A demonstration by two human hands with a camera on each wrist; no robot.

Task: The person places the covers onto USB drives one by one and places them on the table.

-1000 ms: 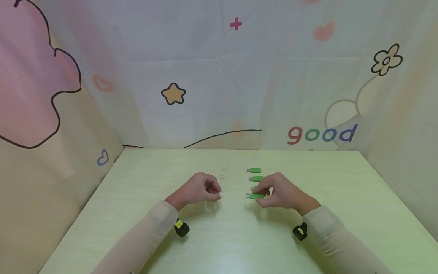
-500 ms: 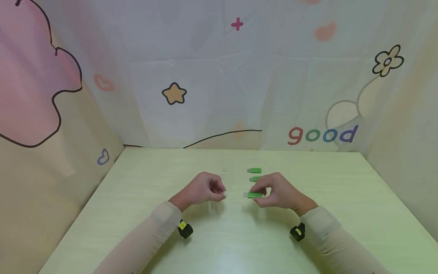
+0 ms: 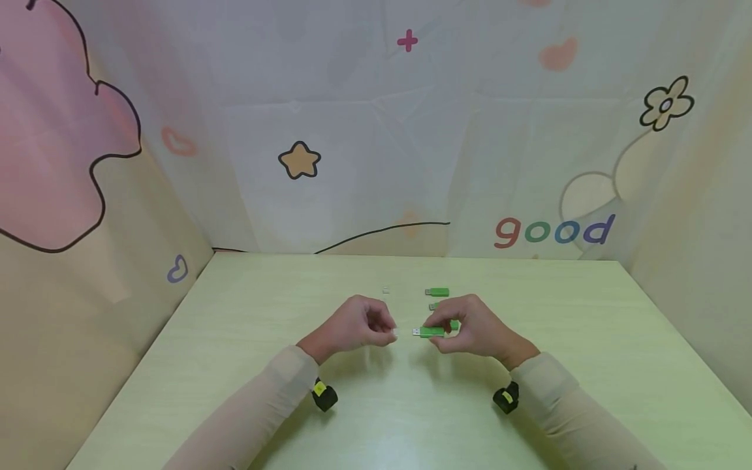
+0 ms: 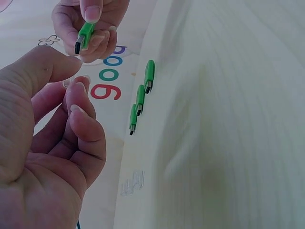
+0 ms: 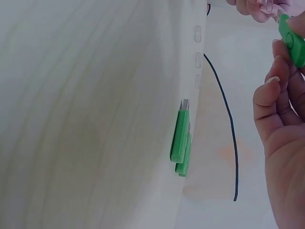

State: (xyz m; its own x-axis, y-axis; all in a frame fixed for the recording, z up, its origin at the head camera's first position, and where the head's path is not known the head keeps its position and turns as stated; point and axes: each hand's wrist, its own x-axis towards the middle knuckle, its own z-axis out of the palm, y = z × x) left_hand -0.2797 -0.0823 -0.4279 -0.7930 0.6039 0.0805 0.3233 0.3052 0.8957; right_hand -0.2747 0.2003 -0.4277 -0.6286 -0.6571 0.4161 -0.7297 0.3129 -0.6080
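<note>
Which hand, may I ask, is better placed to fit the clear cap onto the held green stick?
Probably the left hand: it pinches the clear cap just short of the metal plug, while the right hand holds the green stick.

Held USB stick [image 3: 429,332] — nearer left hand [image 3: 362,322]

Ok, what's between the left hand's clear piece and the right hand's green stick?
Head view: only bare tabletop between the clear piece and green stick.
</note>
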